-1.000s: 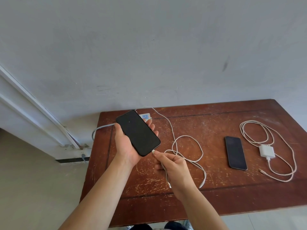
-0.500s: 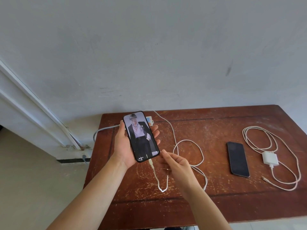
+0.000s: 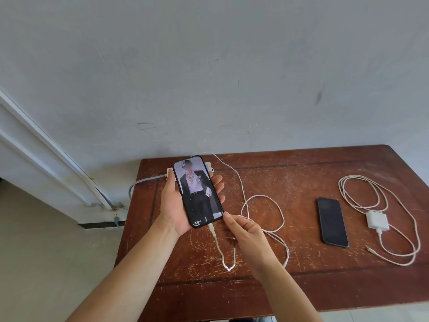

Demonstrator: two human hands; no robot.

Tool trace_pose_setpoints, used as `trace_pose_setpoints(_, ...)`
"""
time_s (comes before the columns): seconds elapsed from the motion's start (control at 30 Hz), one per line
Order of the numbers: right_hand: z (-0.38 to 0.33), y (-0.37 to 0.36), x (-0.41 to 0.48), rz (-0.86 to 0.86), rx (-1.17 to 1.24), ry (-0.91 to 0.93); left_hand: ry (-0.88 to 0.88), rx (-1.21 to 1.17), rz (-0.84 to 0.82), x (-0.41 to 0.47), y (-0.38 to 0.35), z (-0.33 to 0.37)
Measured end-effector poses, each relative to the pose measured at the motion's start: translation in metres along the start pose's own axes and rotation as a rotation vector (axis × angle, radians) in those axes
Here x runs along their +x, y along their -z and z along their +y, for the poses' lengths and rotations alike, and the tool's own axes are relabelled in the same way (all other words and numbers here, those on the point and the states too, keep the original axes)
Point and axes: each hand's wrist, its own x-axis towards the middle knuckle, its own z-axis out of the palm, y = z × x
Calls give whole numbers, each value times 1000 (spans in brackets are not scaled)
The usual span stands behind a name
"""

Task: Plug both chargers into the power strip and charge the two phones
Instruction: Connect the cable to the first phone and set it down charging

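Left hand (image 3: 176, 205) holds the lit phone (image 3: 198, 191) above the left part of the wooden counter (image 3: 290, 287), screen up, fingers wrapped round its edges, thumb on the left side and fingertips showing past the right side. A white cable (image 3: 262, 205) is plugged into the phone's bottom end; it drops, kinks near the counter's front, then loops across the wood and runs back to the power strip (image 3: 210, 167), which lies at the far left edge and is mostly hidden behind the phone. A grey cord (image 3: 144, 181) leaves the strip over the counter's left side. Right hand (image 3: 246, 233) hovers just beside the phone's lower right corner, fingers loosely curled and gripping nothing, forefinger tip touching or nearly touching that corner. Second phone (image 3: 332, 221), screen dark, lies flat on the right part. Just beside it, the second charger (image 3: 377, 221) rests with its coiled cable (image 3: 362, 194), unplugged, free connector near the front.
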Motion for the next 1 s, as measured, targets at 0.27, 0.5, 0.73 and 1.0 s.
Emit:
trace_pose_setpoints(0.27, 1, -1, 3, 7, -28, -2, 40, -43, 0, -2, -1, 2)
trace_pose_setpoints(0.5, 1, -1, 5, -6, -55, 9, 47, -25, 5, -5, 1, 5)
trace_pose_setpoints(0.73, 4, 0, 8, -12, -50, 13, 20, 32, 24, -3, 3, 7)
trace_pose_setpoints(1.0, 9, 4, 11, -10, -48, 19, 18, 122, 62, -1, 3, 7)
